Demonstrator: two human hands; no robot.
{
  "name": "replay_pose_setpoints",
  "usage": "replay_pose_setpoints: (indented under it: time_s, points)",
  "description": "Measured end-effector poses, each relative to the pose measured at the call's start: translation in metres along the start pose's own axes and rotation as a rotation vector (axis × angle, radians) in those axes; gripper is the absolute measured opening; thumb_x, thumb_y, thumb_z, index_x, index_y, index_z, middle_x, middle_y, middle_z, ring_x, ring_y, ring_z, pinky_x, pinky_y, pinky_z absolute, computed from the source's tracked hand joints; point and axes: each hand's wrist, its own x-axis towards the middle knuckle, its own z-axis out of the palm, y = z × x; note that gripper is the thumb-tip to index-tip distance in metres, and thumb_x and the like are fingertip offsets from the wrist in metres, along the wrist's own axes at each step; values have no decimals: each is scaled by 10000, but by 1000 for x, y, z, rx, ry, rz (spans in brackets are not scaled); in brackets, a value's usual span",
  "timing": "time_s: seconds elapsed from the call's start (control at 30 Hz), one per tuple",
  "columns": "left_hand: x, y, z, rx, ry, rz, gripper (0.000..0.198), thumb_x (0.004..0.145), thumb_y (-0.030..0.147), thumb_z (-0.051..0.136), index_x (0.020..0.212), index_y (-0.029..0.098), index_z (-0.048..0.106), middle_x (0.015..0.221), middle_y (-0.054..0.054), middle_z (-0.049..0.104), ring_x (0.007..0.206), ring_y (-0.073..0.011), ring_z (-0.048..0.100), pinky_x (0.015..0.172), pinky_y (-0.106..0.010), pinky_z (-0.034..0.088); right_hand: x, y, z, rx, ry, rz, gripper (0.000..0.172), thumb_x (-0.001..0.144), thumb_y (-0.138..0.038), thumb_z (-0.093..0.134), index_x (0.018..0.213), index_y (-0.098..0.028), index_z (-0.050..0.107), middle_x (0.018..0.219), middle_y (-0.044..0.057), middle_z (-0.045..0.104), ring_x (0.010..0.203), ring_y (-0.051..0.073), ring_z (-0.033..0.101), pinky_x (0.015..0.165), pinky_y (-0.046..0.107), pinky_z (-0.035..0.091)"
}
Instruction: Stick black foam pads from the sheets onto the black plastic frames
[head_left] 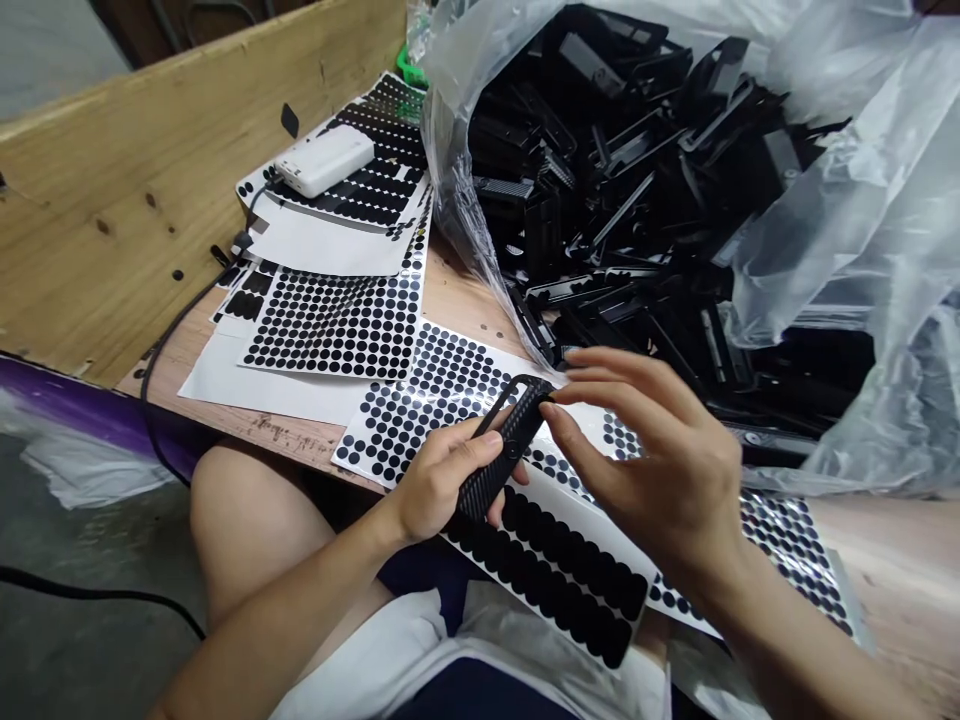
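My left hand (439, 480) is closed round a narrow black plastic part (504, 447) with a textured face, held tilted over the table's front edge. My right hand (660, 455) is at the part's upper end, thumb and fingertips pinched together against it; whatever sits between them is too small to make out. Under both hands lie sheets of round black adhesive dots (420, 400), and a strip of larger oval black pads (562, 570) rests near my lap.
A big clear plastic bag (847, 220) full of black plastic parts (637, 180) fills the right side. More dot sheets (337, 320) and a white power bank (324, 160) with a cable lie at left. A plywood wall (150, 180) borders the wooden table (900, 560).
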Motion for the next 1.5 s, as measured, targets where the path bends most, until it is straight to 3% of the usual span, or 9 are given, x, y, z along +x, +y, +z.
replay_pose_setpoints:
  time_s: [0.07, 0.13, 0.27, 0.37, 0.87, 1.13, 1.23, 1.37, 1.5]
  points:
    - [0, 0, 0, -7, 1, 1, 380, 945, 504, 593, 949, 125, 617, 848, -87, 722, 490, -111, 611, 477, -224, 487, -1, 3, 1, -56, 54, -6, 260, 882, -297, 740, 1138, -261, 707, 1314, 160, 637, 1219, 352, 631, 928, 518, 579]
    - [0, 0, -1, -9, -1, 7, 371, 945, 499, 594, 952, 129, 619, 827, -77, 716, 488, -113, 609, 481, -228, 487, -1, 5, 2, 15, -22, 55, 429, 891, -371, 732, 1288, -223, 657, 1314, 179, 638, 1177, 344, 649, 890, 505, 595]
    - [0, 0, 0, -8, -4, 21, 380, 948, 498, 585, 909, 122, 630, 716, -44, 676, 474, -113, 595, 490, -226, 476, 0, 3, 3, 272, -276, 246, 523, 876, -492, 740, 1287, -181, 656, 1004, 104, 767, 853, 269, 739, 783, 445, 625]
    - [0, 0, 0, -3, -1, 26, 390, 944, 499, 585, 902, 115, 639, 744, -51, 680, 472, -111, 589, 501, -239, 484, 2, -1, 3, 310, -281, 322, 471, 846, -501, 760, 1184, -180, 694, 881, 69, 771, 768, 255, 733, 762, 439, 624]
    - [2, -2, 0, -52, -8, 53, 347, 940, 462, 604, 871, 123, 616, 764, -53, 680, 453, -102, 555, 494, -267, 508, 9, -10, -1, 425, -261, 351, 236, 873, -404, 732, 1014, -218, 764, 946, 52, 802, 788, 242, 746, 748, 378, 631]
    - [2, -2, 0, -37, -34, 50, 351, 973, 469, 576, 930, 122, 609, 835, -56, 682, 472, -95, 580, 496, -251, 513, 10, 10, -2, 474, -258, 462, 358, 948, -522, 613, 1044, -227, 793, 997, 72, 803, 890, 280, 749, 743, 392, 609]
    - [4, -3, 0, -94, -7, 96, 324, 992, 463, 544, 995, 142, 585, 875, -45, 671, 491, -94, 593, 518, -258, 537, 1, 28, 2, 284, -316, 478, 375, 977, -507, 549, 1003, -205, 770, 927, 91, 784, 797, 269, 733, 648, 384, 567]
    - [6, -4, 1, -118, 31, 151, 311, 1015, 448, 472, 1028, 155, 573, 961, -61, 670, 525, -105, 609, 514, -276, 565, -17, 40, 14, -86, -478, 298, 175, 903, -324, 636, 860, -202, 754, 867, 82, 759, 737, 258, 702, 635, 371, 511]
    - [6, -5, 1, -87, 10, 165, 296, 1019, 428, 463, 1047, 156, 576, 1004, -70, 666, 552, -108, 619, 517, -274, 576, -18, 43, 19, -142, -541, 293, 130, 893, -263, 636, 859, -210, 749, 874, 71, 771, 768, 257, 709, 640, 353, 495]
